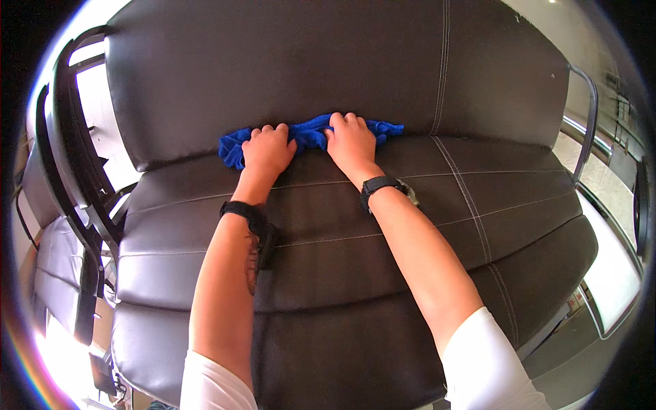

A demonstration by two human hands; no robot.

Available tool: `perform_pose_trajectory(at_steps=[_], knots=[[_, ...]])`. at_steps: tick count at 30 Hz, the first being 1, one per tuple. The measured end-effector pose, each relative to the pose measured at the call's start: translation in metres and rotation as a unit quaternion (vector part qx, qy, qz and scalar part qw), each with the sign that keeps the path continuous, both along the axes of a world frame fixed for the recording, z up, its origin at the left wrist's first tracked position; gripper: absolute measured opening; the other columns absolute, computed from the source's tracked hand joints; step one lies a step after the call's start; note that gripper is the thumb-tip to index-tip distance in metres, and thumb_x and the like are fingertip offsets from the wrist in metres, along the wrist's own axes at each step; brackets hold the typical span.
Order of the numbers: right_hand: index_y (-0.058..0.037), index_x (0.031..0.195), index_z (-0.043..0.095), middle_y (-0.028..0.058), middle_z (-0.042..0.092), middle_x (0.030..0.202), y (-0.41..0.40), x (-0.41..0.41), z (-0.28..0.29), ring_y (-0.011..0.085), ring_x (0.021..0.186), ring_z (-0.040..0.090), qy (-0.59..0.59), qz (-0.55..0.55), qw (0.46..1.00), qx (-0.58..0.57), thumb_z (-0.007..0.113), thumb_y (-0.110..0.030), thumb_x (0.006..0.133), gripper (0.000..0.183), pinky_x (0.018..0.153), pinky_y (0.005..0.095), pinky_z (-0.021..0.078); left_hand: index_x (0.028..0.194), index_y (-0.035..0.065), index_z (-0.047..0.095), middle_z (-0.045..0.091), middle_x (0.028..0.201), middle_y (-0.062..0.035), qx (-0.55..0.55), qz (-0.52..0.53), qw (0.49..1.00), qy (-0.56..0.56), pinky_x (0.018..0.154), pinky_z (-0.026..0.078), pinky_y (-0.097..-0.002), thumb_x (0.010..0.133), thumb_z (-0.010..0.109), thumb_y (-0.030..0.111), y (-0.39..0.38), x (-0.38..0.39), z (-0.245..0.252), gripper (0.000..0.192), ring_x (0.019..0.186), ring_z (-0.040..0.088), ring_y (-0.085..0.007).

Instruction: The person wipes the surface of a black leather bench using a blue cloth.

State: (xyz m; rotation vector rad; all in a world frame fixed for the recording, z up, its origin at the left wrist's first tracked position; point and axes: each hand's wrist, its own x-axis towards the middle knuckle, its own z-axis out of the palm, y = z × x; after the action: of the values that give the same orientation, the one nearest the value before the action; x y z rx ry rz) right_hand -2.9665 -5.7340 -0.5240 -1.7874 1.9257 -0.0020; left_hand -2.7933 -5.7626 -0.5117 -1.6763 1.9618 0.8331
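Observation:
A blue cloth (310, 134) lies bunched lengthwise along the crease where the seat cushion (328, 271) meets the backrest (277, 66) of a dark brown, leather-like bench. My left hand (269, 148) grips the cloth near its left end, fingers curled over it. Further right, my right hand (352, 143) clutches it too, with a short tail of cloth sticking out beyond the knuckles. Both palms face down, so the fingertips are partly hidden. Each wrist wears a black strap.
Black metal armrests (77, 138) stand at the left, with another dark seat (59, 261) beyond them. A curved metal armrest (592, 123) bounds the bench on the right. Past it lies a white panel (612, 266) near the floor. White double stitching runs down the bench's right part.

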Motion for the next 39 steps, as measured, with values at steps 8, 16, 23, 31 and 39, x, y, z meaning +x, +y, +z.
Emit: perform_pose_trajectory(at_steps=[8,16,23,31,39], knots=[[-0.008,0.095,0.058,0.0129,0.059,0.092,0.0,0.006,0.002,0.0332,0.091,0.059,0.0,0.002,1.0,-0.016,0.065,-0.023,0.083,0.021,0.073,0.0448,0.0516,0.104,0.0117,0.061,0.063,0.105,-0.0138,-0.003,-0.002,1.0,-0.024,0.078,0.051,-0.052,0.083,0.063,0.035,0.001,0.001,0.003,0.032,0.103,0.059,-0.0352],[-0.0087,0.092,0.056,0.0119,0.057,0.09,0.003,-0.001,0.005,0.0327,0.09,0.059,-0.038,-0.013,0.999,-0.012,0.066,-0.026,0.083,0.022,0.072,0.0443,0.0514,0.105,0.0098,0.058,0.06,0.106,-0.0148,0.019,-0.031,0.999,0.013,0.078,0.051,-0.0506,0.084,0.06,0.035,0.005,0.007,0.004,0.032,0.103,0.058,-0.0347],[-0.0031,0.109,0.06,0.013,0.058,0.117,-0.03,-0.019,0.024,0.0312,0.112,0.054,-0.113,0.04,0.989,-0.091,0.057,-0.01,0.086,0.024,0.091,0.0403,0.05,0.101,0.0047,0.052,0.056,0.103,-0.0158,-0.052,-0.032,0.997,0.048,0.08,0.049,-0.0486,0.084,0.058,0.02,-0.013,0.036,0.019,0.024,0.099,0.057,-0.0349],[-0.0021,0.128,0.049,0.0219,0.044,0.136,-0.151,-0.021,0.051,0.0377,0.124,0.046,0.036,0.135,0.973,-0.185,0.052,-0.008,0.085,0.043,0.098,0.0412,0.0462,0.113,0.0044,0.049,0.053,0.118,-0.0149,-0.141,-0.025,0.984,0.105,0.084,0.051,-0.0482,0.084,0.054,0.02,-0.164,0.026,0.032,0.033,0.116,0.051,-0.0305],[-0.0035,0.139,0.042,0.0227,0.028,0.151,-0.07,0.025,0.02,0.0356,0.142,0.024,0.007,0.236,0.971,-0.032,0.054,-0.017,0.085,0.056,0.112,0.0512,0.0232,0.149,0.0153,0.026,0.017,0.156,-0.0189,-0.115,-0.069,0.991,0.016,0.101,0.034,-0.0606,0.078,0.062,0.035,-0.157,0.012,0.016,0.082,0.145,0.01,-0.0371]])
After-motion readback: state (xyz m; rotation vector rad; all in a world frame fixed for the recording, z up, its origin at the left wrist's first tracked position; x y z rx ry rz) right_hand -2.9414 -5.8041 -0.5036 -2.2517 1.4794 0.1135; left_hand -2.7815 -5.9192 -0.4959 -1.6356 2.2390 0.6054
